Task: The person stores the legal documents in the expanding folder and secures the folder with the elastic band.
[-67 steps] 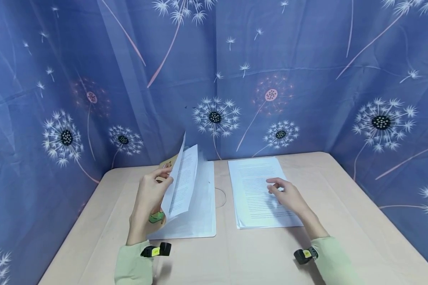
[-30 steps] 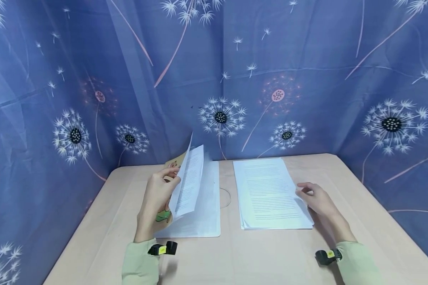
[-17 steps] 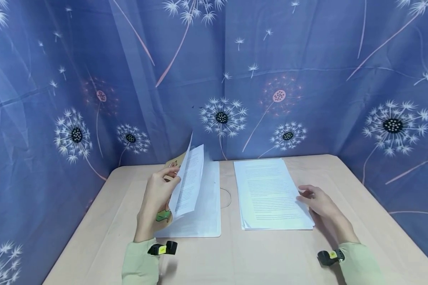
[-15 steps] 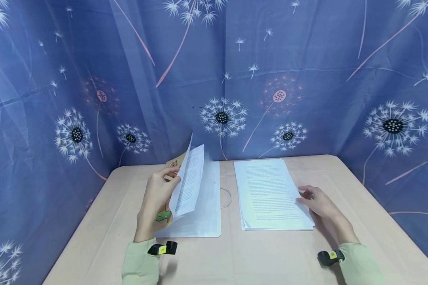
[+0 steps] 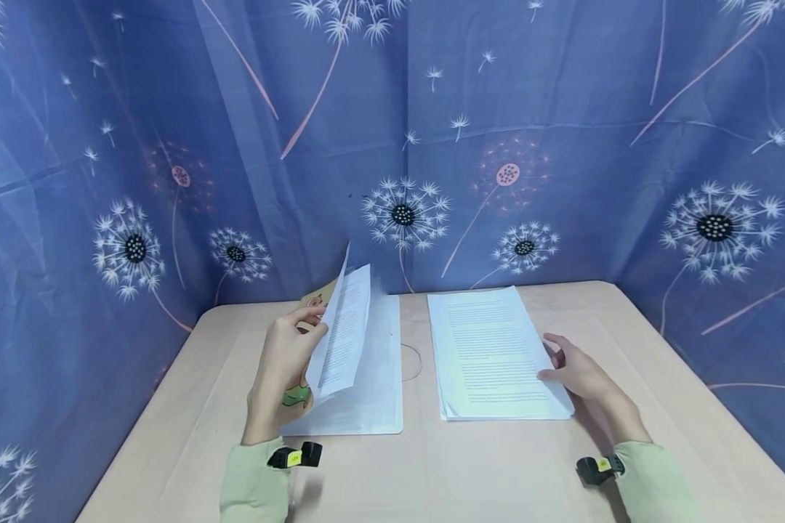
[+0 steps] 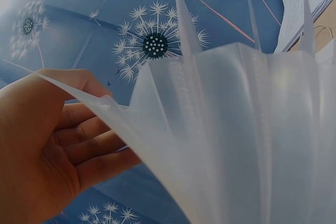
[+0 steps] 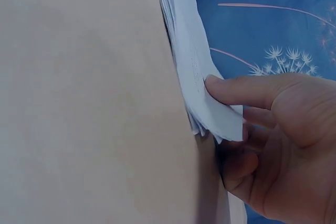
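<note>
On the left, an expanding file folder [image 5: 382,363] with a cartoon-printed cover stands partly open, its pleated translucent pockets [image 6: 231,124] fanned out. My left hand [image 5: 288,352] holds up its front side, pinching the edge between thumb and fingers. A printed sheet [image 5: 347,330] shows inside. To the right lies a stack of printed paper [image 5: 490,356]. At its right edge, my right hand [image 5: 582,374] pinches the top paper; in the right wrist view the thumb lies on the curled paper corner [image 7: 223,119] with the fingers beneath.
Both things rest on a beige table [image 5: 471,472]. A thin dark loop of cord [image 5: 419,363] lies between the folder and the stack. A blue dandelion-patterned curtain [image 5: 314,211] hangs behind and at both sides.
My right hand has moved from above the paper stack to its right edge, and its thumb now presses the paper there. The left hand keeps holding the folder open.
</note>
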`<state>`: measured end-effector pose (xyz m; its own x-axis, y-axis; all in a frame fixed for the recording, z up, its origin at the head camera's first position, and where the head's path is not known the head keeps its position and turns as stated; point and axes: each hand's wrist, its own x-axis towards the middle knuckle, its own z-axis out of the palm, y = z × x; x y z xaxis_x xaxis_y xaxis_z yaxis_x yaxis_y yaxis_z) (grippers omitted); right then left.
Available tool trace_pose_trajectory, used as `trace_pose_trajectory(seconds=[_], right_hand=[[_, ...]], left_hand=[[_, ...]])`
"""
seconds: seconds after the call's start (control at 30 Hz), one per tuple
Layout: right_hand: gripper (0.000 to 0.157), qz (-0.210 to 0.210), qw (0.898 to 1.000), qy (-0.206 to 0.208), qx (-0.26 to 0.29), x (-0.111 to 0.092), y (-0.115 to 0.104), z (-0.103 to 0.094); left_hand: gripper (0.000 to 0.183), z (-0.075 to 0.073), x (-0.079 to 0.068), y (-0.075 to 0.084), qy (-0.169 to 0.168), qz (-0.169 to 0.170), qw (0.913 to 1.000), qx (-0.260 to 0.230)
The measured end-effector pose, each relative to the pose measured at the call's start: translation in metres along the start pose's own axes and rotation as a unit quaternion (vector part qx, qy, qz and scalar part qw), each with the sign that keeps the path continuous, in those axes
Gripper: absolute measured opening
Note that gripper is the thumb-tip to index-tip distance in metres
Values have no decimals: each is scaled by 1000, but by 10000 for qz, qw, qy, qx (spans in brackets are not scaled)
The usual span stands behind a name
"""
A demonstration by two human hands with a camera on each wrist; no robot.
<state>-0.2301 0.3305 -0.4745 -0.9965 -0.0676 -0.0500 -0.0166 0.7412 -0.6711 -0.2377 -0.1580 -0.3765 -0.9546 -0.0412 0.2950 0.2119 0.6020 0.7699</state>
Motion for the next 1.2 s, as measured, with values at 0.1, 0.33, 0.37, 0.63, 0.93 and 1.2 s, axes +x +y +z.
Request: trace_pose_trajectory(seconds=[0.1, 0.33, 0.37, 0.63, 0.93, 1.2], right_hand=[[82, -103, 9998, -68, 139, 0, 0, -2], [64, 79, 9953, -394, 884, -5, 1, -9], [63, 95, 9942, -422, 988, -6, 1, -9], [62, -213, 9804, -613, 1860, -8, 2, -14], [69, -485, 9759, -447, 2078, -8, -5, -22], [71, -708, 9661, -486, 2433, -9, -7, -23]], left_hand=[[33, -1, -1, 0, 7, -17, 10000, 2], [33, -1, -1, 1, -14, -54, 10000, 26], [33, -2, -1, 1, -16, -68, 10000, 26], [34, -3, -1, 0, -46, -79, 10000, 2], [33, -4, -1, -1, -58, -4, 10000, -58], [33, -4, -1, -1, -53, -9, 10000, -53]])
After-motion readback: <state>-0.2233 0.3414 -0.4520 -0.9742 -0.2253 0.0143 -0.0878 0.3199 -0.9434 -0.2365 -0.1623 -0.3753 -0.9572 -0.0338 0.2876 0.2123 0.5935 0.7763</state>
